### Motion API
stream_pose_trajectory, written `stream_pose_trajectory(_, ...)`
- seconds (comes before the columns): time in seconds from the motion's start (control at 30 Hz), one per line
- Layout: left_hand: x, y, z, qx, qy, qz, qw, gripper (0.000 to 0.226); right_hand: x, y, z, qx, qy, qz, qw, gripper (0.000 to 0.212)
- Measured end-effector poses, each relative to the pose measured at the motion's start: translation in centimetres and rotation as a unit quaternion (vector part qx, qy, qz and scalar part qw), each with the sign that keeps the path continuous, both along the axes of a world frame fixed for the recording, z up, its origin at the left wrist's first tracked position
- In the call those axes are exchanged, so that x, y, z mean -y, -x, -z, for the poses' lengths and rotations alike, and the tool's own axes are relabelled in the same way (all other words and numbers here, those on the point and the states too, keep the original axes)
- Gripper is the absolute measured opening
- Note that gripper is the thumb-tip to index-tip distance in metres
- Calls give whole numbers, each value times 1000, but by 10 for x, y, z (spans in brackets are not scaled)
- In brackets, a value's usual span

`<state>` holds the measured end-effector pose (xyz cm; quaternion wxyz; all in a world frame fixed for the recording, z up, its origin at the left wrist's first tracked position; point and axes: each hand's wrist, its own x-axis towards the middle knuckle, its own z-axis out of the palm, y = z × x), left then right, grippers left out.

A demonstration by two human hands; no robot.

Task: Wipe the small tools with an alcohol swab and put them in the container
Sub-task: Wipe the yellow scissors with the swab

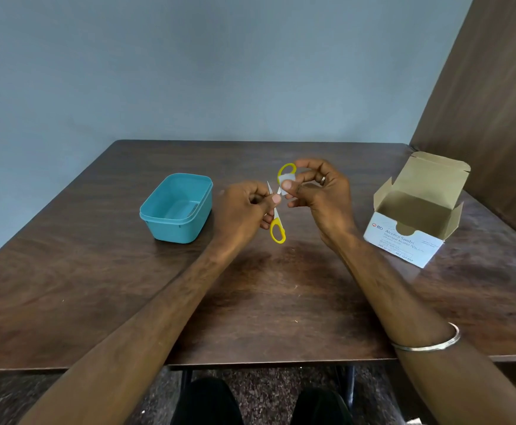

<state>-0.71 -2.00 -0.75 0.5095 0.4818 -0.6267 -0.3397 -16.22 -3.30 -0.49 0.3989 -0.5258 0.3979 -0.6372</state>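
Left hand (244, 207) pinching small yellow-handled scissors (276, 222) near the pivot, blades spread, one handle loop down, the other up by the right hand (318, 191). Right thumb and fingers gripping a white alcohol swab (286, 180) against the upper arm. Teal container (158, 210) open, left of the grip, nearer the left hand. Swab box (410, 237) far right

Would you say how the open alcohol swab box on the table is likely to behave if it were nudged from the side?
The alcohol swab box is thin cardboard and looks empty inside, so it is probably light and would slide on the smooth table. Its raised lid may make it prone to tipping. The walls would likely crush under a firm grip.
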Motion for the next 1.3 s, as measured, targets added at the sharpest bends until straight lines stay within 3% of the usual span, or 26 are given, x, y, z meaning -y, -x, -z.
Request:
stream_pose_trajectory(0.43, 5, -12, -3, 23, -29, 54, 998, 21, 1, 9, -2, 64, -73, -106, 990, 10)
stream_pose_trajectory(0.57, 3, -15, -8, 19, -37, 99, 994, 18, 1, 12, -4, 133, -131, -185, 965, 11)
stream_pose_trajectory(0.73, 3, -17, -8, 87, 29, 79, 993, 13, -3, 20, -10, 174, -203, -274, 924, 5)
stream_pose_trajectory(0.8, 3, -19, -7, 151, 106, 38, 982, 10, -2, 24, -11, 167, -231, -295, 912, 9)
stream_pose_trajectory(1.0, 8, -27, -4, 313, 296, -60, 900, 3, -3, 27, -16, 78, -290, -293, 908, 18)
stream_pose_trajectory(1.3, 7, -27, 0, 404, 348, -71, 843, 11, 0, 19, -8, -74, -248, -194, 946, 15)
